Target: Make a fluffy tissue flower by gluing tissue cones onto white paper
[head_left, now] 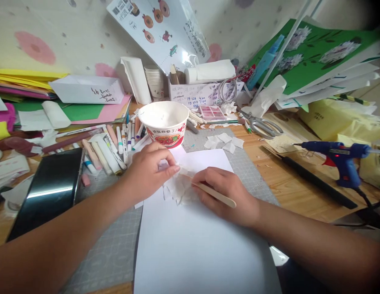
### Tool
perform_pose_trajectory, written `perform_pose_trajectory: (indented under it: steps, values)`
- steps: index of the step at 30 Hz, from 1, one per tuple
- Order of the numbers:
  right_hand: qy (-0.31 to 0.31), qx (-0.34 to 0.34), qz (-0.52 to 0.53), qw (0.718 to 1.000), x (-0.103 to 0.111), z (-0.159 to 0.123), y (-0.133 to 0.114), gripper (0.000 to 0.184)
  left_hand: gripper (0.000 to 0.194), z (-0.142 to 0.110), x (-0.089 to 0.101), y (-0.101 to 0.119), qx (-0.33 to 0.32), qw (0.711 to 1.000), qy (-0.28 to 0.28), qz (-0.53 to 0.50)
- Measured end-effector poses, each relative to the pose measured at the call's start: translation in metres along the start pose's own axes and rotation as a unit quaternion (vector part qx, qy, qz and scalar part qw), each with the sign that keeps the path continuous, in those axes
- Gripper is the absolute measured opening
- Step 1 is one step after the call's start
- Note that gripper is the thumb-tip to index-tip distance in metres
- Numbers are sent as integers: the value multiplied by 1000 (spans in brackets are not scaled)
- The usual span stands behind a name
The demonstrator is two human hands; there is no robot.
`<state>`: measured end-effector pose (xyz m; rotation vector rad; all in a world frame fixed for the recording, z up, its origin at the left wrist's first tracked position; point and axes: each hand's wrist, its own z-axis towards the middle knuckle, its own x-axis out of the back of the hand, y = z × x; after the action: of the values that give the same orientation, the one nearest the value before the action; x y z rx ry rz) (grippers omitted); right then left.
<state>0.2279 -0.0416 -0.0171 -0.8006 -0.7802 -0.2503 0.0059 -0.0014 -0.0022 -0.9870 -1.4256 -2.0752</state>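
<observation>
A white sheet of paper (pixel 193 241) lies on a grey cutting mat (pixel 113 245) in front of me. A cluster of small white tissue pieces (pixel 179 190) sits on the sheet's upper part. My left hand (pixel 148 169) rests on the sheet with fingertips pinched on one tissue piece at the cluster's top edge. My right hand (pixel 225 194) is closed around a flat wooden stick (pixel 216 194), its tip pointing into the cluster. A white paper bowl (pixel 164 122) with a red label stands just beyond my left hand.
Markers (pixel 116 147) and a dark phone (pixel 49 188) lie at left. Loose tissue squares (pixel 223 141), scissors (pixel 263 124) and a blue glue gun (pixel 340 157) are at right. Stacked coloured paper (pixel 24 85), cups and boxes line the back.
</observation>
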Motion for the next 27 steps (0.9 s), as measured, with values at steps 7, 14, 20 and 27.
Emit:
perform_pose_trajectory:
  steps: [7, 14, 20, 27]
  values:
    - [-31, -55, 8, 998, 5, 14, -5, 5, 18, 3, -6, -8, 9, 998, -1, -58]
    - [-73, -133, 6, 988, 15, 51, -15, 13, 19, 3, -6, -5, 41, 996, -12, -72]
    - [-135, -196, 16, 971, 16, 72, -13, 13, 20, 3, -5, 0, 56, 997, -29, -50]
    - [-45, -274, 134, 951, 21, 76, -4, 24, 18, 4, -5, -3, 44, 997, -34, -49]
